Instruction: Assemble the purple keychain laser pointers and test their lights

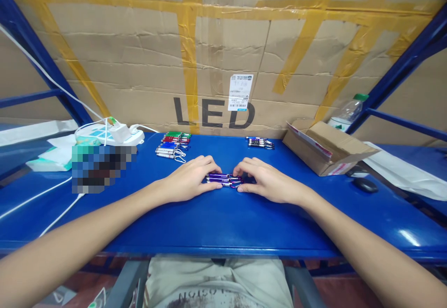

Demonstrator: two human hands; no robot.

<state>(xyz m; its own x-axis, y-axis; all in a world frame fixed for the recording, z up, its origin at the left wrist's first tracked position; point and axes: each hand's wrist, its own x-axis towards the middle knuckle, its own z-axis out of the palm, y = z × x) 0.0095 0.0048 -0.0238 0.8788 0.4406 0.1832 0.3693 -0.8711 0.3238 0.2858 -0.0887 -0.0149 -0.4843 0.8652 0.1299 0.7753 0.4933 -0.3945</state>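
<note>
Between my two hands, a small row of slim purple metal tubes with carabiner clips (218, 178) lies on the blue table; they look like keychain flashlights. My left hand (190, 177) closes on their left ends, thumb in front and fingers behind. At the clip end, my right hand (263, 180) pinches the row the same way, its fingertips partly hiding the clips. Farther back on the left are similar tubes in green, red, blue and silver (172, 144), laid in a stack of rows. Another group, blue and black (259, 143), lies behind my right hand.
An open cardboard box (324, 147) stands at the right, with a black mouse (365, 184) before it and a plastic bottle (349, 112) behind. On the left are a white power strip (132, 137), cables, a tissue pack (52, 157) and a blurred-out item. A large carton (139, 66) walls the back.
</note>
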